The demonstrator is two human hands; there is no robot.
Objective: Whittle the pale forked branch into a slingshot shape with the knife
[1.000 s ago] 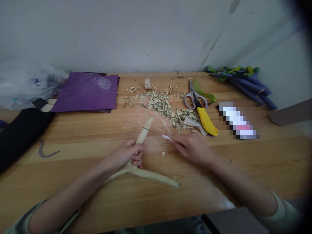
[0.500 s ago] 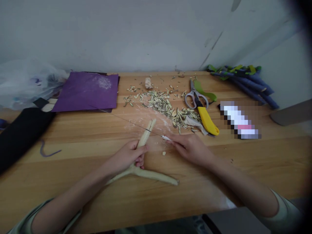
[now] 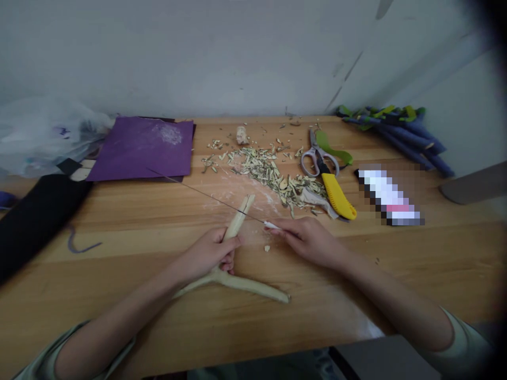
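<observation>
A peeled, forked stick (image 3: 253, 286) rests on the wooden table, its upper arm pointing away from me. My left hand (image 3: 224, 250) is closed around that arm, just above the fork. Between the fingertips of my right hand (image 3: 311, 237) is the white handle of a long thin rod-like tool (image 3: 216, 200). Its dark shaft lies across the upper arm a little below the split end and reaches left toward the purple sheets. Whether the shaft is toothed or rough is too fine to tell. A small pale chip (image 3: 266, 248) lies between my hands.
Wood shavings (image 3: 273, 171) are heaped behind the stick. Grey-handled scissors (image 3: 317, 158), a yellow-handled cutter (image 3: 338, 195) and a phone (image 3: 390, 198) lie to the right. Purple sheets (image 3: 142, 150) and a plastic bag (image 3: 43, 134) are at left; blue-wrapped sticks (image 3: 407, 134) sit back right.
</observation>
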